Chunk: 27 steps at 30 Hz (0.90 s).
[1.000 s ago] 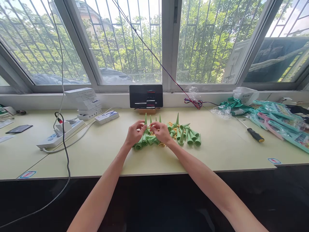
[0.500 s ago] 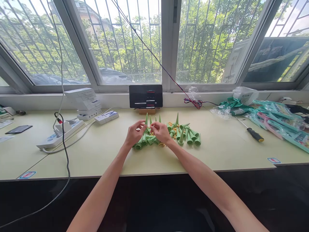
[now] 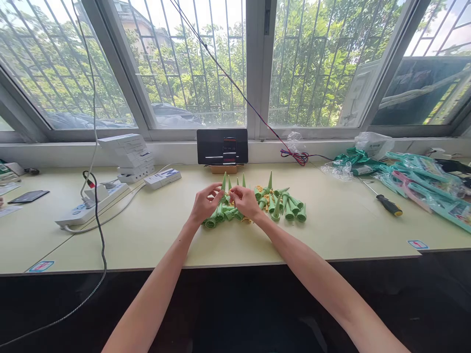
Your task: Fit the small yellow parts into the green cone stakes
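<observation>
A heap of green plastic cone spikes (image 3: 283,203) lies in the middle of the pale table (image 3: 154,240), some standing upright, most on their sides, with small yellow bits among them. My left hand (image 3: 205,202) and my right hand (image 3: 246,201) meet just above the heap's left part. Both have fingers curled in a pinch, fingertips close together. What they pinch between them is too small and hidden to name.
A black phone on a wooden stand (image 3: 222,146) faces me behind the heap. A white power strip (image 3: 90,203) with cables and stacked white boxes (image 3: 128,156) sit at left. A screwdriver (image 3: 386,203) and teal packets (image 3: 423,184) lie at right. Another phone (image 3: 28,196) lies far left.
My hands stay almost still; the fingertips shift slightly against each other above the spikes.
</observation>
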Motion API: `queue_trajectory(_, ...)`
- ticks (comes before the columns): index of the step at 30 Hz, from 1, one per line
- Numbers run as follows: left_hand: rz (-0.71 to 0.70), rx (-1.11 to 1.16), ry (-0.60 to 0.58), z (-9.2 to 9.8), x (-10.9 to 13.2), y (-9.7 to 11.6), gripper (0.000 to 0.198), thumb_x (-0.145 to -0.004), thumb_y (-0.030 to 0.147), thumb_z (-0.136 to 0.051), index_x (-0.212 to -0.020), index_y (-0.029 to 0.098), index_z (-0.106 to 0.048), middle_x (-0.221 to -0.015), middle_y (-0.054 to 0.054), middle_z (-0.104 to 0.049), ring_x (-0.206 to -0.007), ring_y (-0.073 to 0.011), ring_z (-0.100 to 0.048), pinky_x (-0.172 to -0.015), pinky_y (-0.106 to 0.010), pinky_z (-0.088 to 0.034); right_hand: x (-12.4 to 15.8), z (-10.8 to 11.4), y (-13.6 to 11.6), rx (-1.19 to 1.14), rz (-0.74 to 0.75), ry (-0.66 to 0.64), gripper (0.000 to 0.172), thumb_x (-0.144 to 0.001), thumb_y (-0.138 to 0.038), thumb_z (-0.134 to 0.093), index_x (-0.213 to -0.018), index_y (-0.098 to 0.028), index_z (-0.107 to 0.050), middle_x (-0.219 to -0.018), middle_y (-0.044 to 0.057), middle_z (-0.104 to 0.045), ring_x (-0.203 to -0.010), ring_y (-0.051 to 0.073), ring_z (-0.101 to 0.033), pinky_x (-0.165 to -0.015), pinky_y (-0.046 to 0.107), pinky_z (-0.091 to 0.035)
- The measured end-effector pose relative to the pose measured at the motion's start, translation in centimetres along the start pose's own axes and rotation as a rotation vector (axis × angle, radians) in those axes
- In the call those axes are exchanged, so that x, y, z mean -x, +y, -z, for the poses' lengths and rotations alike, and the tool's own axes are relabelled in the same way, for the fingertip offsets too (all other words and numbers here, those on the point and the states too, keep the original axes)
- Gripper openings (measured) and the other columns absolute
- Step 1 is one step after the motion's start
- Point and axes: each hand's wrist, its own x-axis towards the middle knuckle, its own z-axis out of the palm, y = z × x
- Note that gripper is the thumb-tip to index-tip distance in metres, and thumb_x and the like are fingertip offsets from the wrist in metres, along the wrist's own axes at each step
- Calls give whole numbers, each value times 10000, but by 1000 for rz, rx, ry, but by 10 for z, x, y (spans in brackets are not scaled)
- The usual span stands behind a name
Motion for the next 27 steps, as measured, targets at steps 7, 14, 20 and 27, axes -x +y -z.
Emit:
queue_trajectory(7,-25,-11,-12,0,0,3,402,-828,449,-597,-1112,170,-650,-906,-72,-662,-657,-122,-575,-591,-249,-546,0,0,1,-3,-15,5,157,-862,-314,-514,-809,-188,-592,-615,-2,-624,-494,115,-520,-520,228,-423)
queue_trajectory(14,-26,-53,-18,-1,0,4,401,-839,448,-581,-1101,154,-655,-817,-58,-664,-621,-127,-573,-548,-239,-529,0,0,1,24,-6,-21,159,-854,-327,-525,-857,-196,-615,-645,0,-641,-510,118,-528,-522,227,-422)
queue_trajectory(20,-47,-69,-17,-1,1,1,388,-849,422,-581,-1131,165,-652,-868,-58,-671,-630,-120,-571,-572,-249,-546,0,-1,2,16,3,-11,144,-845,-311,-526,-829,-190,-601,-637,7,-647,-521,121,-534,-511,223,-415)
queue_trajectory(27,-148,-91,-61,-1,2,-1,410,-846,364,-590,-1224,207,-617,-1040,-73,-659,-701,-123,-575,-636,-272,-557,1,-1,-3,-72,-50,-4,135,-838,-304,-529,-786,-188,-573,-618,10,-654,-485,119,-532,-516,234,-442)
